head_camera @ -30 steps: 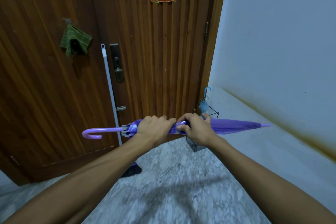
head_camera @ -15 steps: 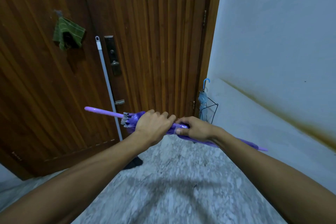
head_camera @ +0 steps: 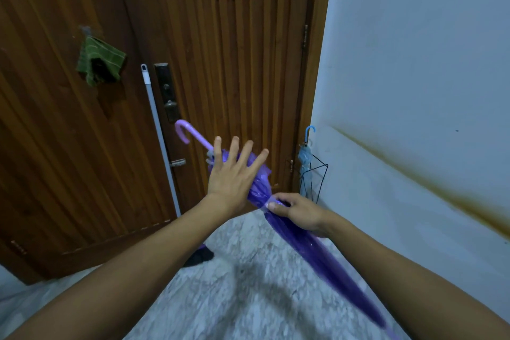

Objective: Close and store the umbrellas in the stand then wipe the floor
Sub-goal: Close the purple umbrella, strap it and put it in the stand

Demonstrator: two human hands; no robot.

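Marble floor (head_camera: 220, 298) fills the lower frame; mid-frame my right hand (head_camera: 299, 214) grips the folded purple umbrella (head_camera: 311, 246), my left hand (head_camera: 234, 176) spreads its fingers against the canopy.

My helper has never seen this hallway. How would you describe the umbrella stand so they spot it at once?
Find the brown wooden door, then the corner where its hinge side meets the white wall. On the floor there stands a thin black wire stand, the only wire frame, with a pale blue umbrella in it.
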